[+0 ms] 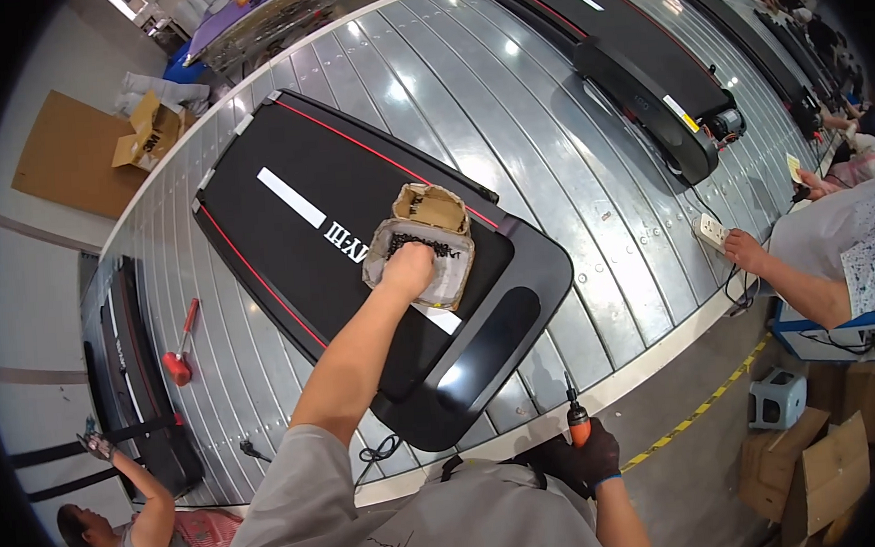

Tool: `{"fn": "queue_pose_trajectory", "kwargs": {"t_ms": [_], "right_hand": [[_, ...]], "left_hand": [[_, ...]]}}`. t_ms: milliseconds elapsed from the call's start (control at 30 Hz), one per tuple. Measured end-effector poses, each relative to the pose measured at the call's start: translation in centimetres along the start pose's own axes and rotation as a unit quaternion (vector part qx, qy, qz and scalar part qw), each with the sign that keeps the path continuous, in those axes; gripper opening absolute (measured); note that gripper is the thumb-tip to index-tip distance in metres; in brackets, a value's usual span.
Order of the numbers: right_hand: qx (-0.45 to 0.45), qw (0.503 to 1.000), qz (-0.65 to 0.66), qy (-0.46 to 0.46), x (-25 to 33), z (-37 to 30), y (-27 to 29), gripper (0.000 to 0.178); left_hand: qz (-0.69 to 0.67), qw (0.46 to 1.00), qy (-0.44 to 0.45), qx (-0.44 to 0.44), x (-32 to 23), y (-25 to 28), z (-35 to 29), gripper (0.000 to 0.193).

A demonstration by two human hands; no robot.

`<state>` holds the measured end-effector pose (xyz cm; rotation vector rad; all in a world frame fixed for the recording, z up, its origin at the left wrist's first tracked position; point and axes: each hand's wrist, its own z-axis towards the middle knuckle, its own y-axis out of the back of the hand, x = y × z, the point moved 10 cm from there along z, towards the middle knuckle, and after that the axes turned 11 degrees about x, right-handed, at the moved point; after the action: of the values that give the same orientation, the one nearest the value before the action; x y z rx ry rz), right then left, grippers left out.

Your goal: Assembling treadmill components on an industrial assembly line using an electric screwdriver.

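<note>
My bare left hand [410,267] reaches into a small open cardboard box [431,206] lined in grey. Its fingers look drawn together among small black screws [444,247], but the fingertips are hidden. The box rests on a black treadmill [337,184] with red side stripes and a glossy end cover [483,356] towards me. In my right hand [597,452], which wears a dark glove, is an orange and black power screwdriver [578,421]. Its bit points away from me, by the edge of the metal-slat conveyor [610,303].
More treadmills [636,71] lie to the right and one [133,372] at left. A red mallet [178,365] is on the slats. One co-worker [162,521] stands left; another [837,249] at right holds a power strip [710,229]. Cartons [820,471] and a stool [778,398] occupy the floor.
</note>
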<state>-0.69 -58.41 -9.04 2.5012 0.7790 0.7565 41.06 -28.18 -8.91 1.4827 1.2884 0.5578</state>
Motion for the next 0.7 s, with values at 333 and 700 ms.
{"fn": "queue_pose_trajectory", "kwargs": {"t_ms": [333, 700], "right_hand": [[0.027, 0.994, -0.032, 0.104, 9.1, 0.2, 2.8, 0.067], [0.102, 0.94, -0.157, 0.285, 16.6, -1.0, 2.9, 0.066]], "left_hand": [[-0.675, 0.737, 0.019, -0.031, -1.6, -2.6, -8.0, 0.029], [-0.916, 0.385, 0.027, 0.113, -11.0, -8.6, -19.3, 0.016]]}}
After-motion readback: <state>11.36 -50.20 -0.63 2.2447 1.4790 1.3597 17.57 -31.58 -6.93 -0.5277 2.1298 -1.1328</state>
